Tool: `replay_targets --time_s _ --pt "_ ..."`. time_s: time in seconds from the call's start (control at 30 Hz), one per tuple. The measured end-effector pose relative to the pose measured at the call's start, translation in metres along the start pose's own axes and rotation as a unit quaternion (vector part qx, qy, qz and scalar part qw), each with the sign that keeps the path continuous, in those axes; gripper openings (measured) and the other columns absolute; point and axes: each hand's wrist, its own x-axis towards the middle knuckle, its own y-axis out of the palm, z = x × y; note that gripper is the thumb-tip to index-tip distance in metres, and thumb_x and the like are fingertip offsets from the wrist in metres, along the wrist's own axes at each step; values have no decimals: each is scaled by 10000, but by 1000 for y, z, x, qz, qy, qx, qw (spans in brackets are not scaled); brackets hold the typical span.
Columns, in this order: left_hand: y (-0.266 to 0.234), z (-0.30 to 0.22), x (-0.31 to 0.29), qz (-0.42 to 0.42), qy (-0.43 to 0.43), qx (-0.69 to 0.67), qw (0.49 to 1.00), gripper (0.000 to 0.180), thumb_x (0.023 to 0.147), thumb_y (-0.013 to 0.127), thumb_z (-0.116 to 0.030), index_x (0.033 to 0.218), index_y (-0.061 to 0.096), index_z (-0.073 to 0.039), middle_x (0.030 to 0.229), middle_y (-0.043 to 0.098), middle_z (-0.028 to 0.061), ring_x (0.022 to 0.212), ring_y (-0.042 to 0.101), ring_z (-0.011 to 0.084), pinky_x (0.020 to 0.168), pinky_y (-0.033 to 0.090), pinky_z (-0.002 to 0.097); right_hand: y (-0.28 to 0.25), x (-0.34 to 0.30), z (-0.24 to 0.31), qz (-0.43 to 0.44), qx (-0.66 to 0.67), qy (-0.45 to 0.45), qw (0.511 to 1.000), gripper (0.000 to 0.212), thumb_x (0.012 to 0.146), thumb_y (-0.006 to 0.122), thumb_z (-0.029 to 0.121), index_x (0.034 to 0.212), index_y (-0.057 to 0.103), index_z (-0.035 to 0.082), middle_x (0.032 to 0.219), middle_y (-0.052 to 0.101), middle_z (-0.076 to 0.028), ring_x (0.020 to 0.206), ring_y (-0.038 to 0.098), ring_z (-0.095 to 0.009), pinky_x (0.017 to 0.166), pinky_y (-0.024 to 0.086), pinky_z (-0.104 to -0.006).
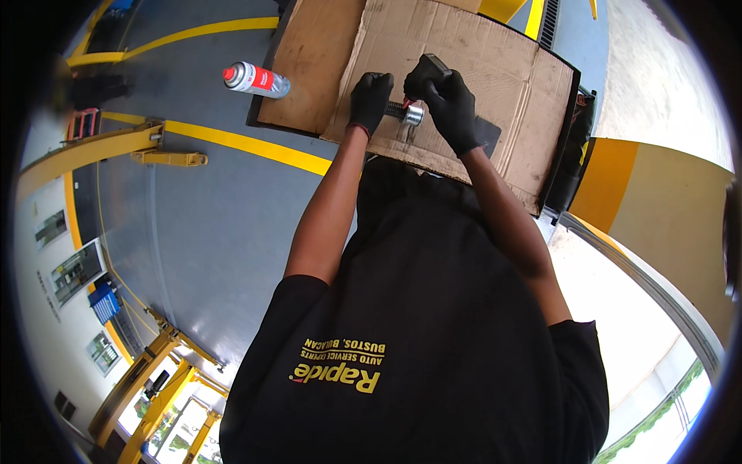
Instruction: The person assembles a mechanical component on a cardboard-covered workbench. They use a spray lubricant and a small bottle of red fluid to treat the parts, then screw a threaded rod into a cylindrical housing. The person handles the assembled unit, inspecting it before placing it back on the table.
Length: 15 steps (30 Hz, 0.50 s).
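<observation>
Where the threaded shaft [395, 110] lies: between the two gloved hands, above the cardboard sheet [506, 62] on the bench [304, 85], a bright metal collar [415, 115] at its right end; whether the collar touches the cardboard I cannot tell.
Left hand [370, 102]: fingers curled into a fist, the shaft coming out of its right side — they look closed on it, though the glove hides the contact.
Right hand [454, 108]: fingers bent firmly round a dark boxy object [433, 69], opened only as wide as its body; a red piece [409, 101] shows just beside the collar.
Weight: probably solid metal, so dense for its size, with the heavier end likely at the collar.
Stiffness: rigid, hardly fragile; a knock would more likely mar the threads than break anything.
Surface: the smooth collar could turn slippery if oily, while the ridged shaft should give gloves some bite.
Best hold: a full fist round the shaft, near enough to the collar to stop it tipping — clear of the red piece.
</observation>
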Motion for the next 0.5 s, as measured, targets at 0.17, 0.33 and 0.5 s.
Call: replay_targets --time_s 0.17,0.33,0.5 --pt "-1 -14 -8 -2 -6 6 1000 408 912 687 -394 998 707 4 900 752 115 841 701 212 799 555 401 -4 2 -4 22 -46 21 998 263 1000 738 145 1170 630 -24 1066 764 -79 995 706 -116 897 556 -296" --pt "-3 -21 -11 5 -7 1 1000 412 917 691 -397 1011 714 3 893 754 112 828 697 195 788 556 390 -2 3 -12 6 -23 -42 999 354 957 783 297 1105 654 2 1016 804 -132 962 790 -219 831 594 -341" --pt "-4 -12 -9 -3 12 5 1000 421 918 696 -401 1019 716 6 901 758 117 836 700 196 788 557 390 0 0 -4 14 -58 -46 997 366 951 787 310 1107 653 8 1019 804 -130 961 791 -228 833 594 -344"
